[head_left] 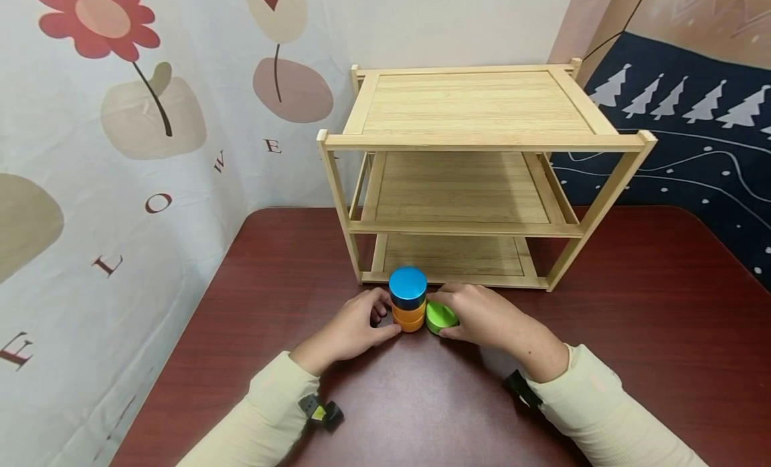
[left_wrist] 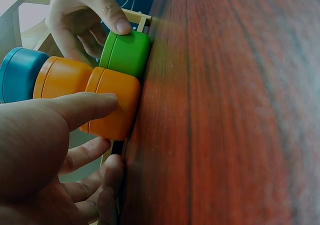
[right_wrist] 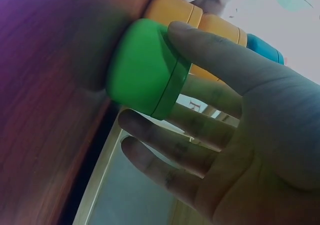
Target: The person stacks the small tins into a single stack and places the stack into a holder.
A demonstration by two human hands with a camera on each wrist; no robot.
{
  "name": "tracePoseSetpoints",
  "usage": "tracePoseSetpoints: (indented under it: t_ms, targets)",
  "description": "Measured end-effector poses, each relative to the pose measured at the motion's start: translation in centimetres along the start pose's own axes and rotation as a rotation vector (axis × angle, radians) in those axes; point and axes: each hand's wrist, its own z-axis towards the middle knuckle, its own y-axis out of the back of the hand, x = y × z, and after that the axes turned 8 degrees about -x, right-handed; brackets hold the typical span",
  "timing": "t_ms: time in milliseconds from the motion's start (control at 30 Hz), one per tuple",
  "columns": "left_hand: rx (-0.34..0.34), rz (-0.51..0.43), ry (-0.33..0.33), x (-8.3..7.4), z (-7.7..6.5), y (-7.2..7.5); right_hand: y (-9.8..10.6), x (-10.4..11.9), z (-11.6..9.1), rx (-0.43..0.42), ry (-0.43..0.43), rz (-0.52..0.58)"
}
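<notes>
**Left hand (head_left: 355, 326) at a stack (head_left: 408, 306), right hand (head_left: 482, 314) on a green container (head_left: 441, 318)**

Between the hands, three round containers stand one on another: a blue container (head_left: 408, 285) on top, an upper orange container (left_wrist: 64, 79) in the middle and a lower orange container (left_wrist: 125, 105) on the table (head_left: 385, 400). The green container is just right of the stack, beneath the right hand, seemingly touching the lower orange one; whether its base lies quite flat I cannot tell.

The left hand is half curled: its thumb lies along the lower orange container, its index fingertip comes round the other side, and the remaining fingers hang free. The right hand pinches the green container between thumb and fingers, the lower fingers spread loosely. Beyond both hands stands a wooden rack (head_left: 476, 106).

For good control, the left hand would do best to brace low and lightly, since a sideways push could slide the upper pieces. The right hand's grip looks sound; any shift of the green container calls for a slow, level movement, clear of the stack's side. Even pressure from both hands should hold the column upright.
</notes>
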Motion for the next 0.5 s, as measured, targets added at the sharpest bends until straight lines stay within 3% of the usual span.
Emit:
tracePoseSetpoints:
  t_ms: [500]
  targets:
    - [0.004,0.004,0.009,-0.13,-0.14,0.07,0.60,-0.08,-0.20,0.012,-0.028,-0.038]
